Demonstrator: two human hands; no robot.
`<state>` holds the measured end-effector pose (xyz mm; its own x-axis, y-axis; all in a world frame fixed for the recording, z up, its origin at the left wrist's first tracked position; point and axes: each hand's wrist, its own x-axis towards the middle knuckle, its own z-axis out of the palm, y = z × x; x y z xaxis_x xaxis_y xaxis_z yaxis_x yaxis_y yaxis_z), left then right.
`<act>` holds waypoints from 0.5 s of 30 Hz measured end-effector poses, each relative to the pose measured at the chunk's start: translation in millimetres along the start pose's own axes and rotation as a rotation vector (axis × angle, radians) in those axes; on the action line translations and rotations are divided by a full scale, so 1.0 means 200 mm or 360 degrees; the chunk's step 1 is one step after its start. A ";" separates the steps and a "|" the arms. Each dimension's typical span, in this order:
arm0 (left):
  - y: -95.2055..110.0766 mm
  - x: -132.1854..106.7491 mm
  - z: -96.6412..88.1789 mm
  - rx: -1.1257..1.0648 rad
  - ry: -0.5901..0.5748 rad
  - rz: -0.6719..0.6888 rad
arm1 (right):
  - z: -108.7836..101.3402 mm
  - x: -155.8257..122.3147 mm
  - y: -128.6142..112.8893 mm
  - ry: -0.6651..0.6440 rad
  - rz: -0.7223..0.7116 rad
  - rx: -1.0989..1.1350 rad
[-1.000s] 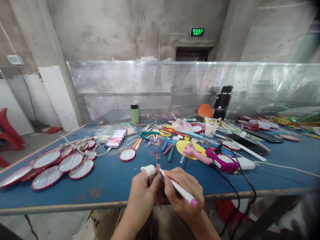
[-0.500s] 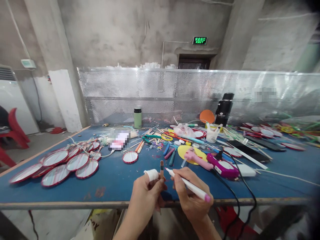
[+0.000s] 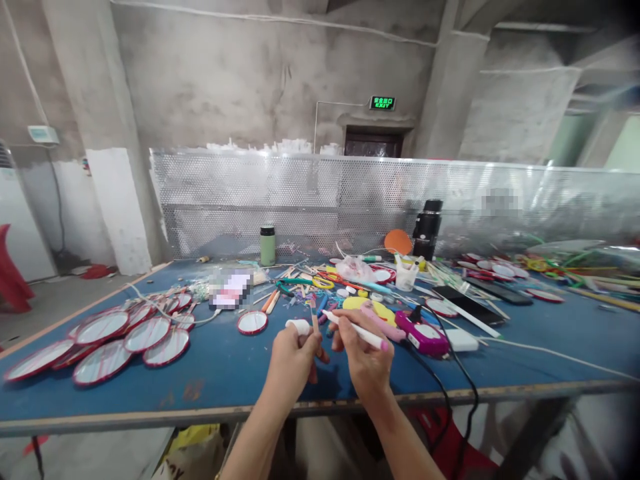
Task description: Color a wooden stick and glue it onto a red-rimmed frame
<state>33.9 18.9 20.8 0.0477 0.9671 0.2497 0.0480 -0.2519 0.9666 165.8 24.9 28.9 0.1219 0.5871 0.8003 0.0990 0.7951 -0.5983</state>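
My left hand [image 3: 294, 360], with a white wrap on one finger, is closed around a small flat wooden stick [image 3: 315, 316] held upright. Its upper end looks darker and coloured, though the detail is blurred. My right hand [image 3: 367, 363] grips a white marker [image 3: 363, 333] with a pink end like a pen. The marker's tip points left toward the stick, with a small gap between them. Both hands are above the front part of the blue table [image 3: 220, 373]. A round red-rimmed disc [image 3: 253, 323] lies left of my hands.
A pile of red-rimmed discs [image 3: 103, 363] covers the table's left side beside a phone [image 3: 233, 290]. A pink glue gun [image 3: 383, 321] and a purple device [image 3: 423, 333] with black cords lie right. Behind are pliers [image 3: 290, 287], a green bottle [image 3: 267, 245] and a black flask [image 3: 427, 230].
The camera view has tilted up and turned slightly right. Both hands appear farther forward over the table, and the stick's face has turned a little. Each hand keeps its hold.
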 end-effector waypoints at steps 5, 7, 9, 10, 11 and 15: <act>-0.05 -0.02 -0.02 -0.0009 0.0014 0.0041 | 0.01 0.00 -0.02 -0.0039 0.0126 -0.0005; -0.05 -0.04 -0.04 -0.0004 0.0000 0.0063 | 0.02 -0.02 -0.02 -0.0092 0.0132 -0.0064; -0.05 -0.04 -0.05 0.0009 -0.0018 0.0069 | 0.02 -0.04 -0.02 -0.0115 0.0095 -0.0136; -0.05 -0.05 -0.05 0.0019 -0.0026 0.0067 | 0.02 -0.05 -0.02 -0.0100 0.0080 -0.0169; -0.04 -0.05 -0.05 0.0032 -0.0032 0.0065 | 0.01 -0.05 -0.01 -0.0066 0.0069 -0.0196; -0.04 -0.05 -0.04 0.0099 -0.0026 0.0083 | 0.00 -0.07 -0.01 -0.0016 0.0019 -0.0262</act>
<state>24.6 10.9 11.3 0.0682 0.9521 0.2982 0.1071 -0.3041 0.9466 164.3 15.5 18.8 0.1139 0.5986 0.7929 0.2581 0.7528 -0.6055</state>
